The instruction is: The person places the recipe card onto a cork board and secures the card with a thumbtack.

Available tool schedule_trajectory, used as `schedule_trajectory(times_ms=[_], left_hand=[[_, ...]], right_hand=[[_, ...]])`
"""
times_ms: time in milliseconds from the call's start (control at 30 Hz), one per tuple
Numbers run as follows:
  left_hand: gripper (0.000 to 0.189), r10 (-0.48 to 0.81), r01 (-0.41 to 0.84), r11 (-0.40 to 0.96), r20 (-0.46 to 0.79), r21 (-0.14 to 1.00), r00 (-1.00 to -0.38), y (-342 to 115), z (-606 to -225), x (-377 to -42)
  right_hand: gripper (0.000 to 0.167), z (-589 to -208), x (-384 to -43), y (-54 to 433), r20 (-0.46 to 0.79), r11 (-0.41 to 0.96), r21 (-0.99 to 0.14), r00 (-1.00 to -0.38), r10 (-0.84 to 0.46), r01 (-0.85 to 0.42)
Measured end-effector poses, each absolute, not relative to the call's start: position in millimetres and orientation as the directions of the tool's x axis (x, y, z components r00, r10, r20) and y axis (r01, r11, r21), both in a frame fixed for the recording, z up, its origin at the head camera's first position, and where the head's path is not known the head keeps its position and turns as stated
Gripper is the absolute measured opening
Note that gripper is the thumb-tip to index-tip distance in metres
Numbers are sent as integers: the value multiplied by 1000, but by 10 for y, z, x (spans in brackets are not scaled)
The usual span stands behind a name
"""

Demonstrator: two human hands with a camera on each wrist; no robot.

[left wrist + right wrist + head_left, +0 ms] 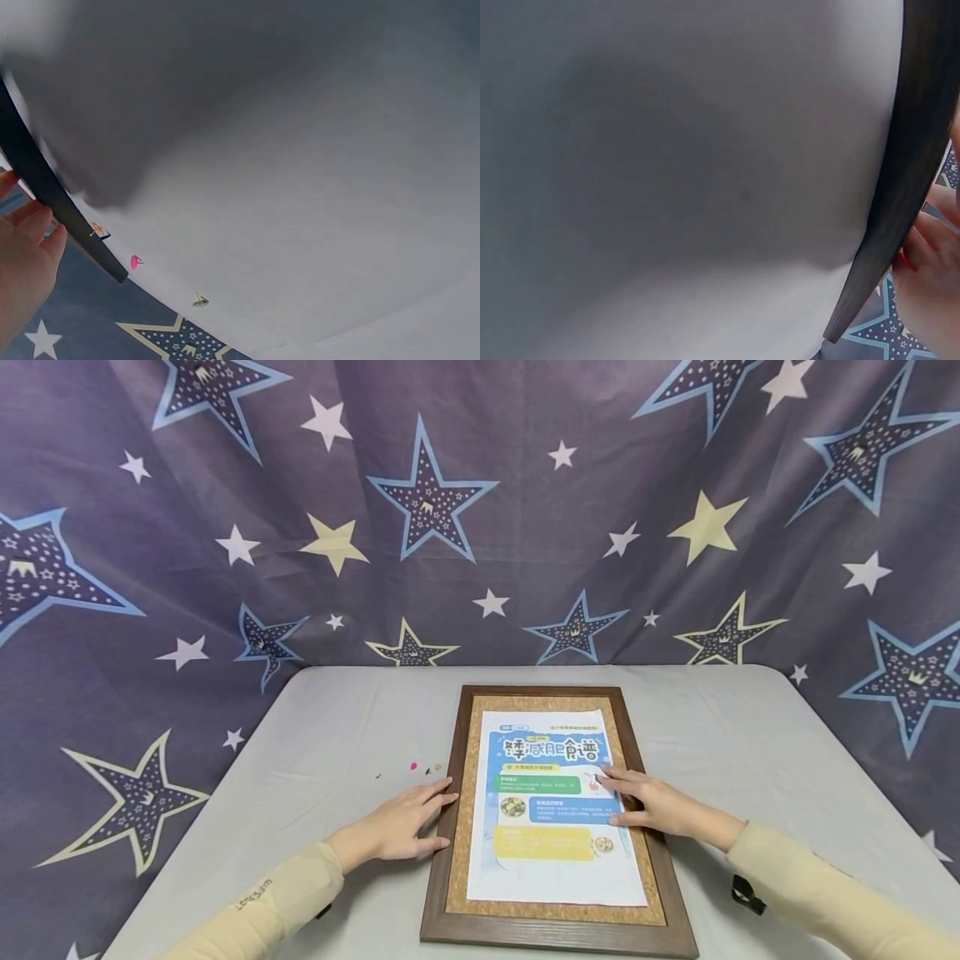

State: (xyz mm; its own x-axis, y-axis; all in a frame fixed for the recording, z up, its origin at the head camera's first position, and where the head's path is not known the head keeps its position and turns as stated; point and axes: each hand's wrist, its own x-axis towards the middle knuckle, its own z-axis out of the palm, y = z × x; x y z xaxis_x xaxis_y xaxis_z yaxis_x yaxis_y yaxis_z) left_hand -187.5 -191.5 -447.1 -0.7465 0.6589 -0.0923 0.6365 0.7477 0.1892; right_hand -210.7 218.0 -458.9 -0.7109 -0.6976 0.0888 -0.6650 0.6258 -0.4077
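Note:
A framed cork board (pixel 555 935) with a dark brown wooden rim lies on the table. On its cork sits a white sheet, a printed poster (pixel 555 810) with blue, green and yellow panels and Chinese lettering. My left hand (pixel 401 821) touches the left rim with extended fingers. Across the right rim reaches my right hand (pixel 656 804), its fingertips on the poster's right edge. Left of the board lie several push pins, among them a pink pin (pixel 135 262), an orange pin (pixel 97 227) and a yellowish pin (pixel 199 301).
The grey-white tabletop (pixel 330 718) surrounds the board. Behind and beside it hangs a dark curtain (pixel 525 527) with a star pattern. A small black object (pixel 747 893) shows under the right sleeve.

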Motion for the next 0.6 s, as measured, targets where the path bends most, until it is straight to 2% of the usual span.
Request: schedule_trajectory(times_ms=[200, 600], left_hand=[[60, 671, 657, 731, -18, 183, -741, -1900, -4435, -1912], [26, 655, 678, 719, 175, 156, -735, -1895, -4345, -2115]], right_hand=[[66, -4595, -2099, 2176, 83, 628, -404, -711, -698, -665], [66, -4597, -2100, 2183, 68, 630, -417, -713, -698, -655]])
